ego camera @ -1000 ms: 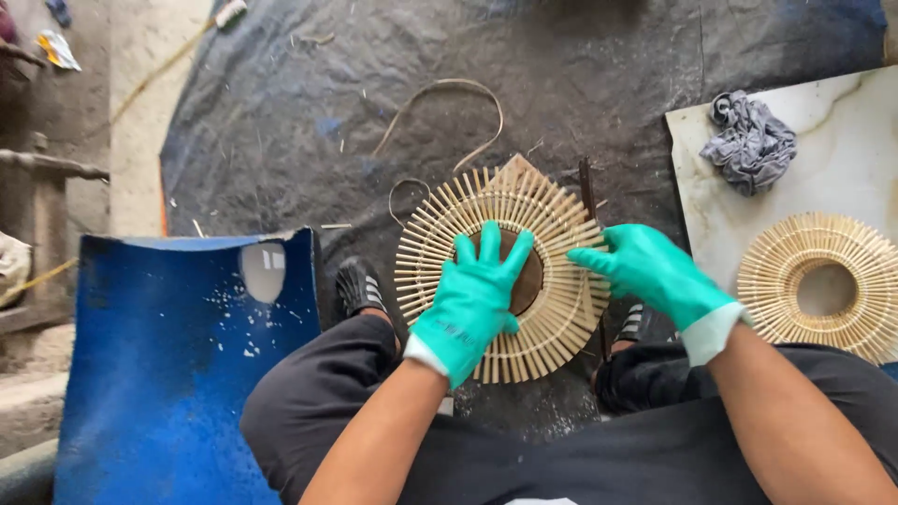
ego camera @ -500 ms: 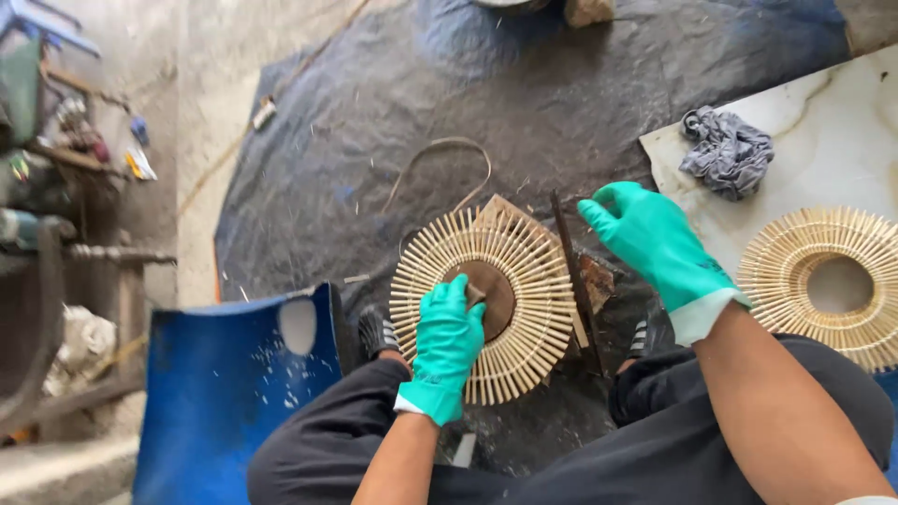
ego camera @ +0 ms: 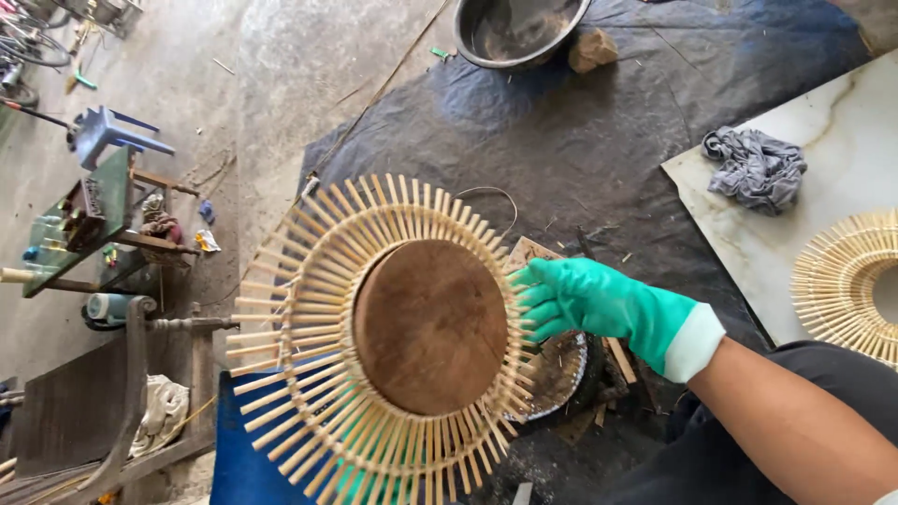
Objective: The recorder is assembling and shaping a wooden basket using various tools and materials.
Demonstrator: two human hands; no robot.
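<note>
I hold a round sunburst frame of bamboo sticks [ego camera: 309,281] tilted up close to the camera, with a brown wooden disc [ego camera: 432,327] filling its centre. My right hand [ego camera: 599,304], in a green glove, grips the frame's right rim with curled fingers. My left hand [ego camera: 374,477], also gloved green, shows only through the sticks at the frame's lower edge and seems to hold it from behind. My dark trousers [ego camera: 748,449] fill the lower right corner.
A second bamboo sunburst frame [ego camera: 842,281] and a grey rag [ego camera: 756,168] lie on a white marble slab [ego camera: 842,122] at right. A metal bowl [ego camera: 519,28] and a stone [ego camera: 592,49] sit on the dark tarp [ego camera: 580,140]. A blue plastic seat [ego camera: 234,449] and a cluttered workbench [ego camera: 84,215] stand at left.
The frame with its disc has come up off the tarp toward the camera and tilted. My right hand moved onto its right rim; my left hand went behind its lower edge.
</note>
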